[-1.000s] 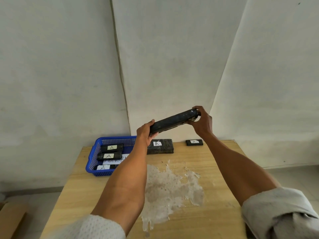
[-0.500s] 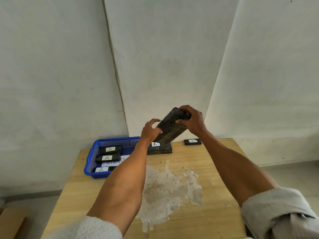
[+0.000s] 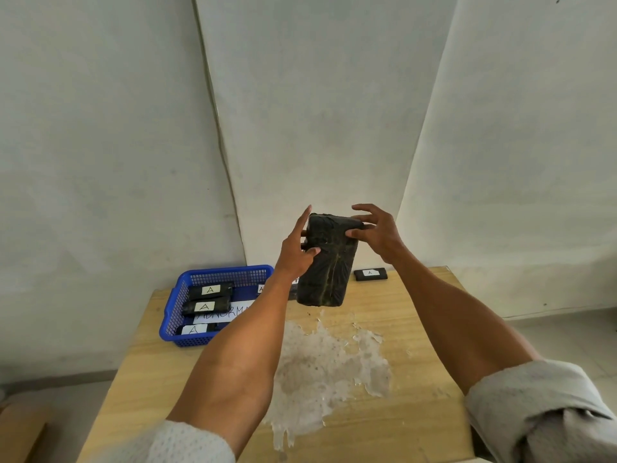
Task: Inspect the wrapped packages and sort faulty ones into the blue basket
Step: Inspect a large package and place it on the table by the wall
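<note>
1. Two bare hands, mine, hold one black wrapped package (image 3: 325, 262) upright in the air above the far part of the wooden table (image 3: 417, 329).
2. My left hand (image 3: 298, 250) presses its thumb on the package's near face, other fingers behind, forefinger pointing up.
3. My right hand (image 3: 379, 232) pinches the top right corner with loosely spread fingers.
4. The blue basket (image 3: 173, 312) sits at the table's far left, holding three black packages with white "A" labels (a paper sheet lies under them).
5. A smaller labelled package (image 3: 370, 274) lies flat at the far edge, right of my hands.
6. A pale peeled patch (image 3: 327, 369) marks the tabletop's middle.
</note>
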A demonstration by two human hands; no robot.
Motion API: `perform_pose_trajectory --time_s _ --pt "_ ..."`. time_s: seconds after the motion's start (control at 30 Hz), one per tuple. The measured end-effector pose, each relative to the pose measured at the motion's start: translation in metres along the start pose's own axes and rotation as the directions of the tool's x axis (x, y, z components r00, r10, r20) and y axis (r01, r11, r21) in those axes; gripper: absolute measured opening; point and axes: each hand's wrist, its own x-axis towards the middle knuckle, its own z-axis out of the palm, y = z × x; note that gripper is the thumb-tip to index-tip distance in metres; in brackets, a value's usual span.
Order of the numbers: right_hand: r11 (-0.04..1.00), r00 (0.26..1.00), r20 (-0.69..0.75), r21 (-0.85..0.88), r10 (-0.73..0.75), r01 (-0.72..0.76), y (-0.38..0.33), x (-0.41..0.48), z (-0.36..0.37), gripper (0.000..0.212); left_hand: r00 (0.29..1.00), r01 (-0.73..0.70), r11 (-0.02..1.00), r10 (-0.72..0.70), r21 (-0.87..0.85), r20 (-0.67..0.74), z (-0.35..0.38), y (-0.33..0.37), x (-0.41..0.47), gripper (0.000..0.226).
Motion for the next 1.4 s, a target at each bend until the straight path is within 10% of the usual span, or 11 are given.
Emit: perform_pose_trajectory --time_s 0.33,1.0,1.23,1.4 --pt "0.995 0.993 -0.066 -0.016 -0.103 0.102 0.002 -0.008 0.007 0.032 0.993 -0.111 0.992 0.109 0.055 0.034 -0.006 0.002 0.002 0.066" --pt "0.996 0.999 0.004 -0.077 0.054 -0.054 0.007 -0.008 0.004 0.055 0.993 -0.106 0.992 0.101 -0.071 -0.066 -0.004 -0.002 0.007 0.066" --pt "0.947 0.995 0.008 -0.305 -0.103 0.100 0.000 -0.017 0.015 0.047 0.978 0.149 0.956 -0.180 -0.254 -0.102 -0.002 -0.007 0.018 0.039" --pt "0.901 0.979 0.039 -0.386 -0.201 0.200 -0.004 -0.022 0.026 0.050 0.887 0.405 0.716 -0.459 -0.569 0.053 0.001 0.007 0.027 0.087"
